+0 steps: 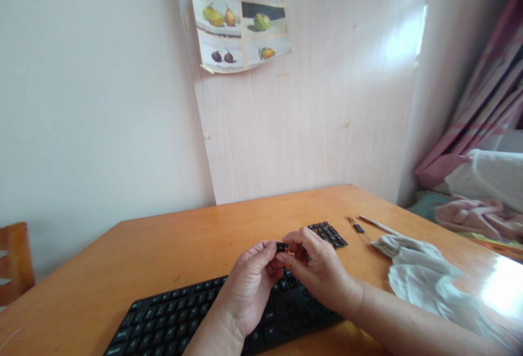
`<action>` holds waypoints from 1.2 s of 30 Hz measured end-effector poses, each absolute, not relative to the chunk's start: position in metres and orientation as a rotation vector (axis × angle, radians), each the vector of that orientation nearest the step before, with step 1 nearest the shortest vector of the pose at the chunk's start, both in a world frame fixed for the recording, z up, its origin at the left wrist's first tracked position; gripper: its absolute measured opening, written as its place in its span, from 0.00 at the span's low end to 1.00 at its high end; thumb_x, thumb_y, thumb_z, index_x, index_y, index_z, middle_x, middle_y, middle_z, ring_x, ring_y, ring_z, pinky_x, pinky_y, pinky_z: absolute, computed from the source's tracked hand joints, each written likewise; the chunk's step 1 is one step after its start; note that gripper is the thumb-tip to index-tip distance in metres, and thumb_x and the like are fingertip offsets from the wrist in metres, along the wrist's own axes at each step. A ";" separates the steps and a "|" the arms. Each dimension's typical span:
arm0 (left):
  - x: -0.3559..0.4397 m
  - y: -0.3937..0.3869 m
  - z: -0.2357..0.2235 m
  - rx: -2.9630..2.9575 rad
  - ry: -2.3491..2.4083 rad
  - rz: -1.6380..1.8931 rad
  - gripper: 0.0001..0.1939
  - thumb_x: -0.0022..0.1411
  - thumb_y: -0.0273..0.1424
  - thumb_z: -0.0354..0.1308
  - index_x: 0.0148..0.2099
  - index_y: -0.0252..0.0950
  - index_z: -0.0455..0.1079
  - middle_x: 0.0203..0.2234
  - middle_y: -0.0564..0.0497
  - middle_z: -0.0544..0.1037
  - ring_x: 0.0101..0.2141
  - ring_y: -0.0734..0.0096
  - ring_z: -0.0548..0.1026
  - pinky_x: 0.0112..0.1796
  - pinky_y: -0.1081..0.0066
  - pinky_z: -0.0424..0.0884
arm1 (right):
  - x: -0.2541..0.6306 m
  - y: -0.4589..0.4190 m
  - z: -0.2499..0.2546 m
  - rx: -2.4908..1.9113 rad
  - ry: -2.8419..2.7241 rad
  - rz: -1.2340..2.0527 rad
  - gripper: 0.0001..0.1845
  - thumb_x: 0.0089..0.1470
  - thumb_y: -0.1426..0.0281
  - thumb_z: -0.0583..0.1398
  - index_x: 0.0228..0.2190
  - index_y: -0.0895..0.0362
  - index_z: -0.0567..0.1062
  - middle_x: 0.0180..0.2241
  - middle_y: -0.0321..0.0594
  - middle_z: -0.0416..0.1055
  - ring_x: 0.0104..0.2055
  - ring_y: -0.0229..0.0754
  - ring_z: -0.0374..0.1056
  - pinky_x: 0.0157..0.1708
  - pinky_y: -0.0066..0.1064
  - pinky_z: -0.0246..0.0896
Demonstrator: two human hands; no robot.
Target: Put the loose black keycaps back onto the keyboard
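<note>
Between the thumb and fingers of my left hand point(258, 274) is a small black keycap point(280, 247). My right hand point(312, 266) pinches at the keycap's right side, its thumb and fingertips closed there and partly hiding it. Both hands are above a black keyboard point(171, 312), and they cover its middle. Toward the keyboard's right end, some keys appear to be off. Just beyond my right hand, several loose black keycaps point(329, 234) lie grouped in rows on the table.
On the wooden table point(163, 252), a small black tool with wire loops point(358, 228) lies right of the loose keycaps. Near it are a thin white stick point(379, 225) and a crumpled pale cloth point(425, 269). A wooden chair point(16, 263) stands at the left edge.
</note>
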State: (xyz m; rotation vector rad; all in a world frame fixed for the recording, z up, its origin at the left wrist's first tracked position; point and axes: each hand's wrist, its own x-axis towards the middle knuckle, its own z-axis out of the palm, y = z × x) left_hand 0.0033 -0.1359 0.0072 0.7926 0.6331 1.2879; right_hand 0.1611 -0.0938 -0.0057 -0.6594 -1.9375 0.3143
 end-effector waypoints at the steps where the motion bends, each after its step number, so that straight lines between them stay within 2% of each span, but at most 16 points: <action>1: 0.003 -0.136 0.007 0.797 0.634 1.287 0.09 0.60 0.35 0.63 0.38 0.33 0.76 0.34 0.47 0.78 0.35 0.71 0.72 0.39 0.71 0.64 | 0.161 -0.094 -0.006 -0.669 -1.937 0.314 0.07 0.54 0.70 0.62 0.37 0.53 0.70 0.29 0.36 0.68 0.29 0.36 0.64 0.29 0.28 0.61; 7: 0.004 -0.136 0.008 0.806 0.651 1.283 0.11 0.58 0.37 0.65 0.38 0.34 0.76 0.35 0.47 0.78 0.37 0.69 0.73 0.40 0.70 0.64 | 0.161 -0.094 -0.007 -0.700 -1.954 0.316 0.07 0.55 0.71 0.60 0.38 0.54 0.70 0.30 0.36 0.68 0.30 0.36 0.65 0.29 0.28 0.60; 14: 0.003 -0.136 0.006 0.810 0.649 1.281 0.11 0.60 0.36 0.63 0.39 0.33 0.75 0.37 0.45 0.77 0.37 0.70 0.72 0.40 0.71 0.64 | 0.161 -0.093 -0.008 -0.675 -1.964 0.305 0.06 0.56 0.72 0.59 0.38 0.53 0.70 0.30 0.36 0.68 0.30 0.37 0.65 0.30 0.29 0.61; 27: 0.003 -0.135 0.008 0.740 0.678 1.308 0.10 0.55 0.34 0.67 0.36 0.33 0.75 0.33 0.49 0.77 0.33 0.73 0.73 0.36 0.72 0.64 | 0.162 -0.094 -0.006 -0.660 -1.983 0.294 0.06 0.57 0.73 0.58 0.38 0.53 0.71 0.31 0.37 0.69 0.31 0.37 0.66 0.32 0.29 0.62; 36: 0.004 -0.137 0.009 0.748 0.691 1.310 0.09 0.58 0.33 0.65 0.37 0.32 0.74 0.34 0.48 0.77 0.35 0.72 0.72 0.36 0.72 0.64 | 0.162 -0.094 -0.007 -0.638 -1.988 0.304 0.07 0.58 0.73 0.58 0.40 0.53 0.72 0.32 0.37 0.69 0.32 0.38 0.66 0.33 0.29 0.63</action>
